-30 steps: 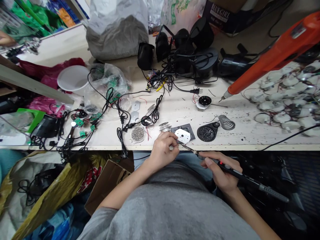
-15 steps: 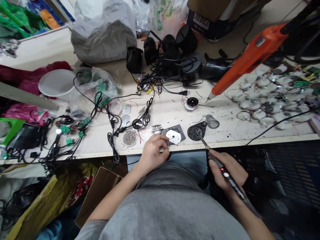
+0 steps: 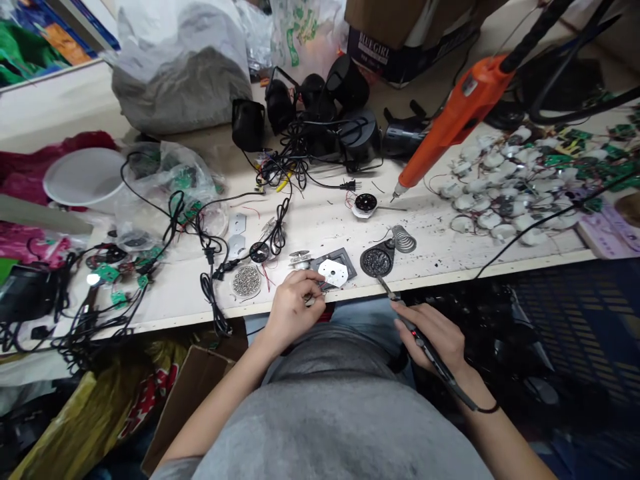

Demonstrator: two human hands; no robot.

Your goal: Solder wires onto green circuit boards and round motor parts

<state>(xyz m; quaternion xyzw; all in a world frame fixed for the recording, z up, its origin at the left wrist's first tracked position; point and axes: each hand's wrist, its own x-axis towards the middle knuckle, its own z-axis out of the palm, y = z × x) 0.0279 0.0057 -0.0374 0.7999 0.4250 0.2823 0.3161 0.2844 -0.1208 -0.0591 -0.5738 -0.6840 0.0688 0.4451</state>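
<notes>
I count, on my feed:
Bare hands (image 3: 293, 310): two
Black pen-shaped soldering iron (image 3: 425, 347): one
Orange electric screwdriver (image 3: 453, 117): one
Coiled steel spring (image 3: 403, 239): one
White hexagonal plate (image 3: 333, 272): one
Small silver metal plates (image 3: 237, 225): two
Round white plastic dish (image 3: 83, 177): one

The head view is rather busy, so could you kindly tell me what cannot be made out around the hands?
In the head view:
- Anything inside the left hand: its curled fingers hide it.
- The middle of the dark metal frame: the white plate lying on it hides it.
- Part of the soldering iron: the right hand covers it.
- Markings on the green circuit boards: too small to read.
</notes>
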